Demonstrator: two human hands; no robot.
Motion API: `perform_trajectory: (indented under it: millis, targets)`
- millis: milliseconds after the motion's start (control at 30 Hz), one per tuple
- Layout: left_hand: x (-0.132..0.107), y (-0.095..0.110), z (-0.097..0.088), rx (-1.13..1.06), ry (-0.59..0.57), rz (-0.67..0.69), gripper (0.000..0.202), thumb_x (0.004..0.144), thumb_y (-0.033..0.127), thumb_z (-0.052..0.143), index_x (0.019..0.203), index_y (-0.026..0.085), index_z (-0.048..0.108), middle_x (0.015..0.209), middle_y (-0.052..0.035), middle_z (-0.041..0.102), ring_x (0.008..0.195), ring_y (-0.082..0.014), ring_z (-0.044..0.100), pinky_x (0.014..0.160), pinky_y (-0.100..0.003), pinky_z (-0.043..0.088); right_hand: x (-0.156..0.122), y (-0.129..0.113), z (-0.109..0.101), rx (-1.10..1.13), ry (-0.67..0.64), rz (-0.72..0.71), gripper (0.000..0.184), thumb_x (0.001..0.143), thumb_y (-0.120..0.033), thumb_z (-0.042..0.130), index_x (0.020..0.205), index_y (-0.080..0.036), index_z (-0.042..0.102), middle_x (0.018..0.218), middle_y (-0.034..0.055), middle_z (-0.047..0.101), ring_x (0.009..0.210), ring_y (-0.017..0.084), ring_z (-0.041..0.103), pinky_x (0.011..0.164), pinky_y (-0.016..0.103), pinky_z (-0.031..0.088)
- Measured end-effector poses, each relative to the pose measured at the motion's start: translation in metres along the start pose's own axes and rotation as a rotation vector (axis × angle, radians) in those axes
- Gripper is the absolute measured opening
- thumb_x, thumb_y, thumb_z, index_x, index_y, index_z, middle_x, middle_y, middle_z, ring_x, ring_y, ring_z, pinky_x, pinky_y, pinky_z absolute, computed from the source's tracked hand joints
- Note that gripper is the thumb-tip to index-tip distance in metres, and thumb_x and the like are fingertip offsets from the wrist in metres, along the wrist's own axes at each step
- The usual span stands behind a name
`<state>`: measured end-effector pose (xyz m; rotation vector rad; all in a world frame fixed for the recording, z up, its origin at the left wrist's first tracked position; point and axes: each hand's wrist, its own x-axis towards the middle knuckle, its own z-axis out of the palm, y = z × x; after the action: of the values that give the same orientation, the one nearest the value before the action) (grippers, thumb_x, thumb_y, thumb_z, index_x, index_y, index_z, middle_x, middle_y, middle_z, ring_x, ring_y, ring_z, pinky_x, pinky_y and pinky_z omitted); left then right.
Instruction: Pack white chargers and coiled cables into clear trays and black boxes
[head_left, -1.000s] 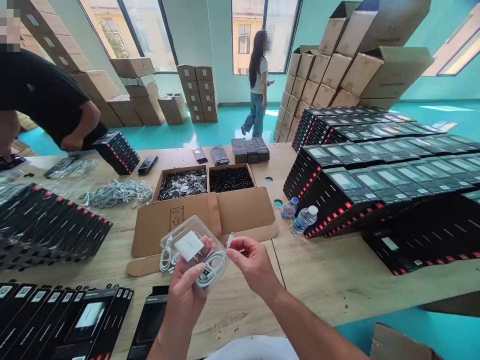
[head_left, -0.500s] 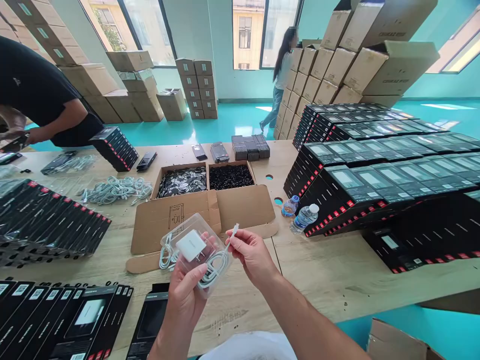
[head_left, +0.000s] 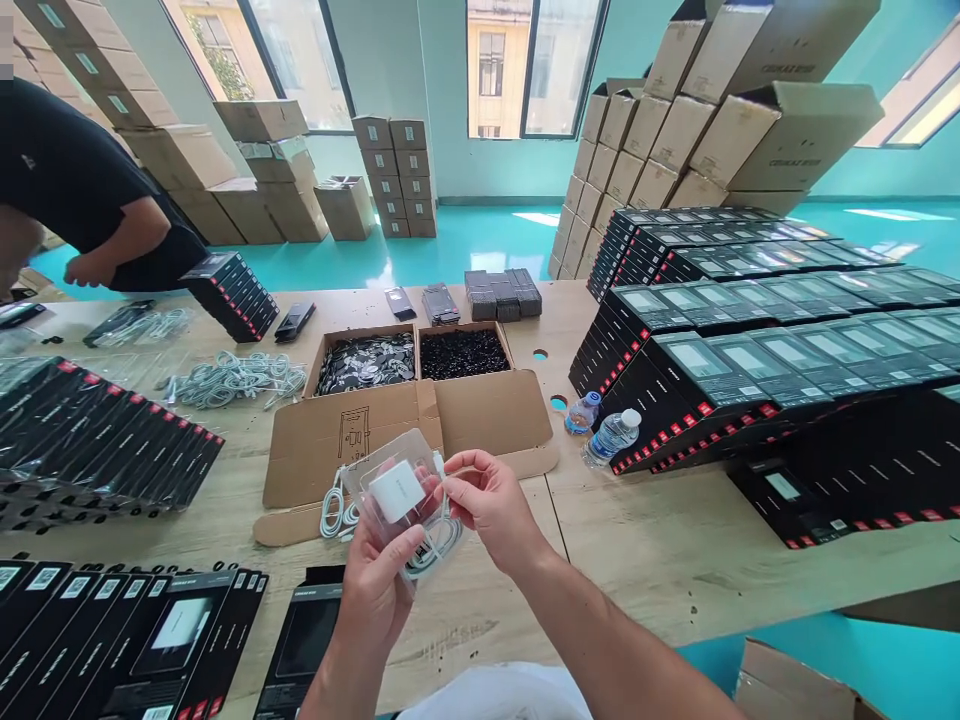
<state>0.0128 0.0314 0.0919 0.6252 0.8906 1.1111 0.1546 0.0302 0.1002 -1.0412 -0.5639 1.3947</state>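
My left hand (head_left: 382,580) is closed around a clear plastic tray (head_left: 360,470), tilted above the table. Inside the tray sit a white charger plug (head_left: 397,492) with metal prongs and a coiled white charging cable (head_left: 439,545). My right hand (head_left: 487,505) pinches the cable near its connector end, at the tray's right edge. Below and behind the tray lies a flattened brown cardboard box (head_left: 307,450), with more white cable (head_left: 334,512) on it beside my left hand.
Black product boxes are stacked at right (head_left: 720,390) and left (head_left: 120,440). Two water bottles (head_left: 611,438) stand near the right stack. Cartons of small black parts (head_left: 463,353) and a cable pile (head_left: 232,380) lie farther back. A person in black (head_left: 82,190) works at far left.
My right hand has moved left with the cable end, bringing the connector to the tray's edge. The tray has shifted slightly right. The walking person has gone from sight behind the cartons.
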Motion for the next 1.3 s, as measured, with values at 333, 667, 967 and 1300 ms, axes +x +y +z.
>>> perform_trajectory:
  millis: [333,667,967,1300]
  targets:
    - [-0.001,0.002,0.001,-0.003,0.002,-0.052,0.085,0.065,0.023,0.087,0.143,0.036,0.055,0.129,-0.0075,0.075,0.123,-0.0352,0.066,0.105,-0.046,0.054,-0.001,0.000,0.006,-0.214,-0.040,-0.144,0.030,0.077,-0.027,0.069,0.105,-0.018,0.073,0.076,0.0015,0.074,0.069,0.017,0.065,0.064,0.028,0.051]
    - [-0.004,0.004,-0.004,0.013,-0.013,-0.099,0.087,0.067,0.023,0.085,0.147,0.033,0.052,0.124,-0.0092,0.076,0.119,-0.0351,0.068,0.099,-0.044,0.057,0.005,0.001,-0.004,-0.426,-0.217,-0.200,0.029,0.090,-0.030,0.058,0.105,-0.020,0.081,0.081,0.0025,0.074,0.073,0.019,0.062,0.067,0.029,0.048]
    - [-0.011,-0.012,-0.006,-0.066,0.000,-0.148,0.086,0.066,0.020,0.083,0.146,0.034,0.054,0.126,-0.0083,0.076,0.119,-0.0352,0.068,0.101,-0.045,0.055,-0.007,0.006,-0.018,-0.905,-0.074,-0.343,0.024,0.098,-0.034,0.059,0.103,-0.031,0.083,0.077,0.0022,0.057,0.076,0.017,0.057,0.070,0.029,0.046]
    - [-0.019,-0.021,-0.008,-0.129,-0.004,-0.201,0.083,0.063,0.019,0.084,0.141,0.031,0.058,0.127,-0.0076,0.075,0.122,-0.0341,0.067,0.103,-0.043,0.054,-0.023,0.029,-0.035,-0.976,-0.093,-0.332,0.043,0.096,-0.027,0.059,0.137,-0.035,0.065,0.097,0.0034,0.062,0.098,0.020,0.059,0.095,0.038,0.046]
